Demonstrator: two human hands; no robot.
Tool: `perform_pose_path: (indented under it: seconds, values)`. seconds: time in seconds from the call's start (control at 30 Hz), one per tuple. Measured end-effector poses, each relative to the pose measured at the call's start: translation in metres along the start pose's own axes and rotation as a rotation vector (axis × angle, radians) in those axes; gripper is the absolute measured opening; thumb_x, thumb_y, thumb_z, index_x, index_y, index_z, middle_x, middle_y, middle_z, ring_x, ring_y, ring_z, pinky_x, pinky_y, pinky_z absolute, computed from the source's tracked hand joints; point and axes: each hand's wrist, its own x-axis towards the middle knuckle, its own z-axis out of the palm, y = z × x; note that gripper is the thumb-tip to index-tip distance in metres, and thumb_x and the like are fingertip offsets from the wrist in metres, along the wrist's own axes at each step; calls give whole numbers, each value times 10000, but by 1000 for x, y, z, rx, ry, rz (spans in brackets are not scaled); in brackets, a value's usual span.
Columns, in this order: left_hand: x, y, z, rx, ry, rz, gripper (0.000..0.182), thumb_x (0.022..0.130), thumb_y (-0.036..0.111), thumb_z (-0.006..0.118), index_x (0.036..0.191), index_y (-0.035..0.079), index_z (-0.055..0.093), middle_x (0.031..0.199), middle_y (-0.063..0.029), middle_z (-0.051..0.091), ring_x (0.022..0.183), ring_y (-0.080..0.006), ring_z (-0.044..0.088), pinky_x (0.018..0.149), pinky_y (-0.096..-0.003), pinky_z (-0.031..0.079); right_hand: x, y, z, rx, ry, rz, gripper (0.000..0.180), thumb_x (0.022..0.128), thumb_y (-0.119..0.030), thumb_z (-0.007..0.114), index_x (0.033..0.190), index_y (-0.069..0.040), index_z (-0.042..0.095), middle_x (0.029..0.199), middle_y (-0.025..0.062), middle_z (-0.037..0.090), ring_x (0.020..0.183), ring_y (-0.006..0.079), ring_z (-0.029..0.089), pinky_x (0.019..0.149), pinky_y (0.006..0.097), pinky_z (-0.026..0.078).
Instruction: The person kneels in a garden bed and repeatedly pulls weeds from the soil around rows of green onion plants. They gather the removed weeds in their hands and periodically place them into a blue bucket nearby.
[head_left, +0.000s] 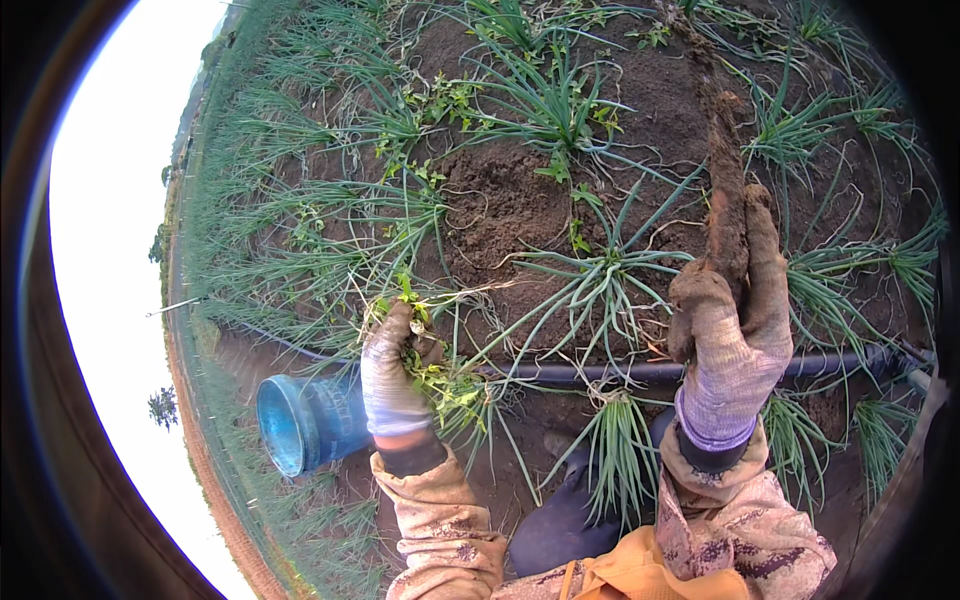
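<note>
My left hand (396, 371), in a soiled knit glove, is closed around a bunch of pulled weeds (454, 394) with green leaves and dry stems. In my right hand (727, 349), gloved and caked with mud, lies the soil-covered handle (726, 217) of a hand tool. It points away from me, and its far end is hard to make out at the top of the view. Between my hands a spring onion clump (615, 274) grows from dark soil. A patch of loosened soil (499, 210) lies beyond it, to the left.
A blue plastic bucket (315, 424) lies tilted beside my left wrist. A black irrigation pipe (592, 373) crosses in front of me. Another onion clump (622, 457) stands by my boot (566, 517). Dense onion rows (300, 217) and low weeds (450, 97) cover the bed.
</note>
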Motion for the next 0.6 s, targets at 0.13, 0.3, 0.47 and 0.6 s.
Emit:
perform_pose_path:
  seconds: [0.13,0.3,0.47,0.6]
  values:
    - [7,-4,-1,-66,-61,-14,224,902,236,664,983,39,594,812,-41,601,574,-75,440,476,-208,333,1,6,-1,9,34,-57,624,881,-6,570,1457,12,331,951,142,652,505,57,472,400,180,375]
    - [8,-16,4,-30,4,-103,241,892,254,668,987,41,607,815,-32,625,618,-93,513,515,-231,409,0,5,-2,25,62,-41,622,881,-12,576,1454,13,336,902,126,653,487,53,465,398,179,371]
    - [61,-96,37,319,-150,143,68,844,50,656,905,21,652,814,-33,678,723,-136,627,629,-255,508,-1,5,2,-29,36,-3,620,875,2,558,1454,14,337,958,144,655,490,50,461,390,174,362]
    - [144,-122,23,380,282,381,314,811,-39,657,1106,-29,548,914,-108,667,759,-167,618,729,-297,516,-1,5,2,-36,58,3,622,871,12,549,1455,14,336,1172,218,602,505,46,465,386,167,362]
